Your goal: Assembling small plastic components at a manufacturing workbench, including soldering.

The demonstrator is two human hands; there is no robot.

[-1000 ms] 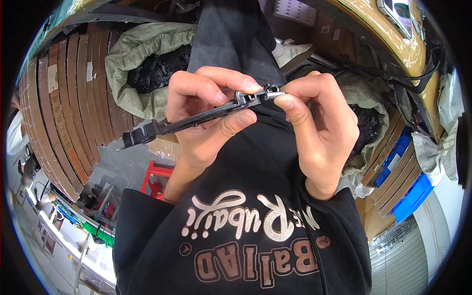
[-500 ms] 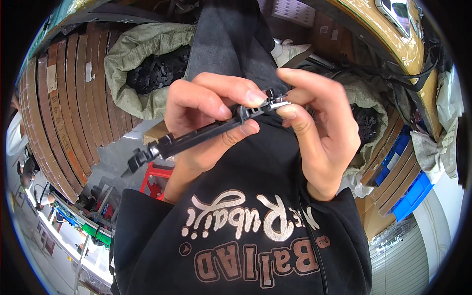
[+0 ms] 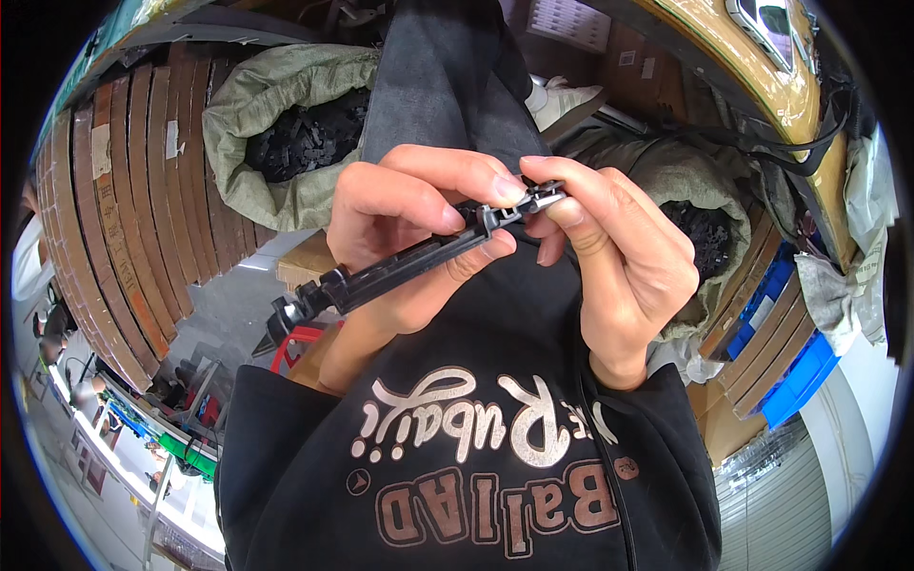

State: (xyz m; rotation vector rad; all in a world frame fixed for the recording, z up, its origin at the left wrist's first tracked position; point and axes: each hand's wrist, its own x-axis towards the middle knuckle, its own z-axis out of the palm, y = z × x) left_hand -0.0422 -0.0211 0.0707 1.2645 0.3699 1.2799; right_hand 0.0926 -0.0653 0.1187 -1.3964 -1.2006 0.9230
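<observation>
A long, narrow black plastic part [image 3: 400, 266] slants across the front of my body, its lower end pointing to the left and its upper end to the right. My left hand [image 3: 409, 228] grips it near the upper end, fingers above and thumb below. My right hand [image 3: 619, 247] pinches the small jointed tip [image 3: 545, 197], where a light metallic bit shows, between thumb and index finger. Its other fingers curl behind. The exact kind of part cannot be told.
At the left stand a woven sack [image 3: 233, 157] of small black pieces and a stack of flattened brown cartons [image 3: 133, 209]. Another such sack [image 3: 733, 205] is at the right, near blue bins [image 3: 795, 376]. A yellowish tabletop [image 3: 776, 86] with a phone [image 3: 764, 24] fills the upper right.
The black part has shifted slightly to the right. My right index finger, raised before, has come down onto the tip, which now sits pinched against the thumb.
</observation>
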